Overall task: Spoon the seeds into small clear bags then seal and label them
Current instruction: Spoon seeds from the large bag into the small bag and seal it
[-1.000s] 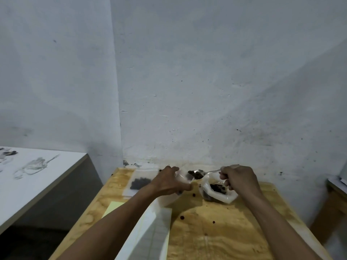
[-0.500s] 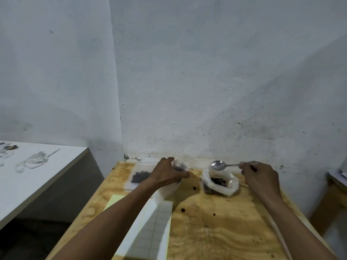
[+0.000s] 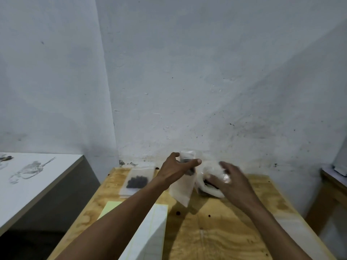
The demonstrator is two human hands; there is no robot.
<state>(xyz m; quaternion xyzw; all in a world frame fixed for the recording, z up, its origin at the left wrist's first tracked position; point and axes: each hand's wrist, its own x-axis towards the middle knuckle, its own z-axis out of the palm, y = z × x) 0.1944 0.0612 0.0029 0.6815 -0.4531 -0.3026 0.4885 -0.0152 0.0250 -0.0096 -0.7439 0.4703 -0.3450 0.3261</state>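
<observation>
Raised now, left hand (image 3: 178,170) pinches clear bag (image 3: 183,186); spoonless right hand (image 3: 231,180) spreads over seed pouch (image 3: 208,186).

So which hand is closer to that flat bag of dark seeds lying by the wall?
Left. The left hand holds up a small clear bag just right of the filled seed bag; the right hand is farther right, over the white seed container.

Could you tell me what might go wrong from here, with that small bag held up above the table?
1. The left hand pinches the small clear bag near its top; if unsealed, tipping could spill seeds.
2. The blurred right hand is over the white seed container and might knock it.
3. Loose seeds on the table could get lost.
</observation>
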